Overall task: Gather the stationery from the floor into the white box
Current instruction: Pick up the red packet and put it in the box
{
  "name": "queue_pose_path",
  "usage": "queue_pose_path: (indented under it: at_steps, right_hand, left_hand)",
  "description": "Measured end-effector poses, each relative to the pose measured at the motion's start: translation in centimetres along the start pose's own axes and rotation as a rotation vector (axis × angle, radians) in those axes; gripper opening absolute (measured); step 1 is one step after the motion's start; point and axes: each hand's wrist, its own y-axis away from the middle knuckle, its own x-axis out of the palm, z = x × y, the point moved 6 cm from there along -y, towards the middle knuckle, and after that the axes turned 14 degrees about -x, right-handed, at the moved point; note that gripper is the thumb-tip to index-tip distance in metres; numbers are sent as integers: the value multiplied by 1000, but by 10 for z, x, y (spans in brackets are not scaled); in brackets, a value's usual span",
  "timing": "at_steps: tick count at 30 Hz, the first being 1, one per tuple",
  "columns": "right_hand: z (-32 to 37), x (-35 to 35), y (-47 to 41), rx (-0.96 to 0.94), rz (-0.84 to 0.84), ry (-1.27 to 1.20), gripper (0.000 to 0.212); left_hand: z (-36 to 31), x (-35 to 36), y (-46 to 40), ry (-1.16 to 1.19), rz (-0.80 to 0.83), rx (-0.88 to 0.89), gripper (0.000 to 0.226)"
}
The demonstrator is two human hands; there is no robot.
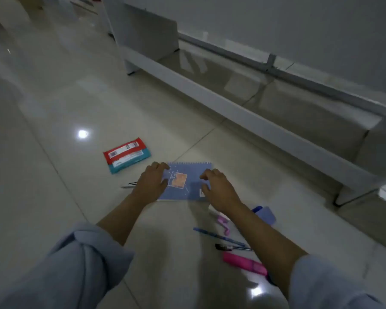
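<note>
Rolled-up sleeves frame the near edge, and both arms reach far toward the blue spiral notebook (187,181) lying flat on the tiled floor (54,152). Left hand (152,181) rests on its left edge, fingers loosely bent over the far corner; right hand (216,188) hovers over the right edge, fingers curled, nothing clamped yet as far as I can tell. Its spiral runs left to right along the far side. 2 hands bracket it evenly, so a two-sided lift looks next. Pens (218,237) and a pink highlighter (245,263) wait near right. No white box visible.
</note>
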Motion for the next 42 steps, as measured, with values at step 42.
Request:
queue_pose_path:
  at_steps: [42]
  right_hand:
    - [23,12,-44,-73,-85,-71,19]
  left_hand:
    - [10,-52,-67,174,-13,-107,44]
